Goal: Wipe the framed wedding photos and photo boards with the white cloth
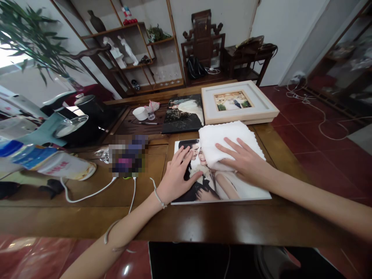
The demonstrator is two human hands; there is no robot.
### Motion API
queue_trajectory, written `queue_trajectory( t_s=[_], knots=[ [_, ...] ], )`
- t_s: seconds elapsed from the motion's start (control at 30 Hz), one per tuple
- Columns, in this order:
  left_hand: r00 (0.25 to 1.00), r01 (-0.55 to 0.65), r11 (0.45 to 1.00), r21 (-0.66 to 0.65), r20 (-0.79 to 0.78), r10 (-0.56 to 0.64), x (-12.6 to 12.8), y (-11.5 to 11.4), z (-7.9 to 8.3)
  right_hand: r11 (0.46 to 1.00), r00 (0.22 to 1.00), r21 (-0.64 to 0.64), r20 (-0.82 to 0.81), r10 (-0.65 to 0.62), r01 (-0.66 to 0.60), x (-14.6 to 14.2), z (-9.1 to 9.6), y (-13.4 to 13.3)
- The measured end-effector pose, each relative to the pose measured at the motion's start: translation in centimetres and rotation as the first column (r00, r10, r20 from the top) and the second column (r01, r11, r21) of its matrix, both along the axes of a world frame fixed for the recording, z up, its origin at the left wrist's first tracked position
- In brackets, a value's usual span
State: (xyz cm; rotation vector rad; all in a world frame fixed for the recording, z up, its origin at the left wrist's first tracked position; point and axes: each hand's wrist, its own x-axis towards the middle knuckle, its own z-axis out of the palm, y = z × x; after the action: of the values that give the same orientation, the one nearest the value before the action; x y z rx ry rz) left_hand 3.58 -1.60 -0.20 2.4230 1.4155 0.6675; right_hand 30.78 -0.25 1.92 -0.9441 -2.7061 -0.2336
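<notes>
A glossy photo panel (206, 186) of a couple lies flat on the wooden table before me. My left hand (178, 174) rests on its left side, palm down with fingers apart and nothing gripped. Over the panel's upper right part is spread a fluffy white cloth (241, 135) with a scalloped edge. My right hand (244, 159) lies on this cloth, fingers stretched and spread over it; its thumb is partly hidden at a fold. The cloth covers part of the pictured faces and the panel's right side.
Behind the panel lie a dark photo panel (184, 112) and a pale wooden frame (240, 114). On the left are a white cup (140, 113), white cables (87, 199), a tipped plastic jar (66, 166) and black pots (87, 104). The table's front edge (186, 236) is near me.
</notes>
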Motion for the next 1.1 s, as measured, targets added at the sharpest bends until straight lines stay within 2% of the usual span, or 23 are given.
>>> queue_trajectory(
  t_s=[0.23, 0.4, 0.53, 0.63, 0.73, 0.87, 0.97, 1.03, 1.1],
  knots=[
    [1.000, -0.013, 0.999, -0.044, -0.011, 0.012, -0.2, 0.2, -0.2, 0.999, 0.995, 0.029, -0.092, -0.030, 0.033, -0.1, -0.9, -0.2],
    [1.000, -0.008, 0.998, -0.069, -0.013, 0.008, -0.2, 0.2, -0.2, 0.999, 0.998, 0.017, -0.047, -0.029, 0.030, 0.7, -0.1, 0.3],
    [1.000, -0.005, 0.998, -0.066, -0.017, 0.004, -0.2, 0.3, -0.2, 0.994, 0.995, 0.032, -0.008, -0.101, 0.101, 2.0, 0.4, 1.9],
    [1.000, -0.005, 0.998, -0.056, -0.019, 0.004, -0.3, 0.4, -0.2, 0.993, 0.993, -0.001, 0.030, -0.116, 0.116, 2.1, 0.3, 2.0],
    [1.000, -0.009, 0.999, -0.042, -0.019, 0.009, -0.3, 0.4, -0.3, 0.992, 0.993, -0.048, 0.042, -0.114, 0.116, 1.6, 0.6, -0.1],
    [1.000, -0.022, 0.999, -0.031, -0.019, 0.022, -0.2, 0.3, -0.3, 0.982, 0.993, -0.156, -0.023, -0.113, 0.108, 1.1, 2.1, -5.1],
    [1.000, -0.020, 0.999, -0.030, -0.015, 0.019, -0.2, 0.4, -0.3, 0.981, 0.996, -0.186, -0.064, -0.069, 0.056, 0.9, 3.4, -8.3],
    [1.000, -0.015, 0.999, -0.031, -0.014, 0.014, -0.2, 0.4, -0.3, 0.980, 0.997, -0.195, -0.050, -0.052, 0.041, 0.9, 4.2, -9.2],
    [1.000, -0.012, 0.999, -0.031, -0.023, 0.011, -0.3, 0.5, -0.3, 0.973, 0.997, -0.221, -0.024, -0.067, 0.060, 1.1, 4.9, -8.8]
  ],
)
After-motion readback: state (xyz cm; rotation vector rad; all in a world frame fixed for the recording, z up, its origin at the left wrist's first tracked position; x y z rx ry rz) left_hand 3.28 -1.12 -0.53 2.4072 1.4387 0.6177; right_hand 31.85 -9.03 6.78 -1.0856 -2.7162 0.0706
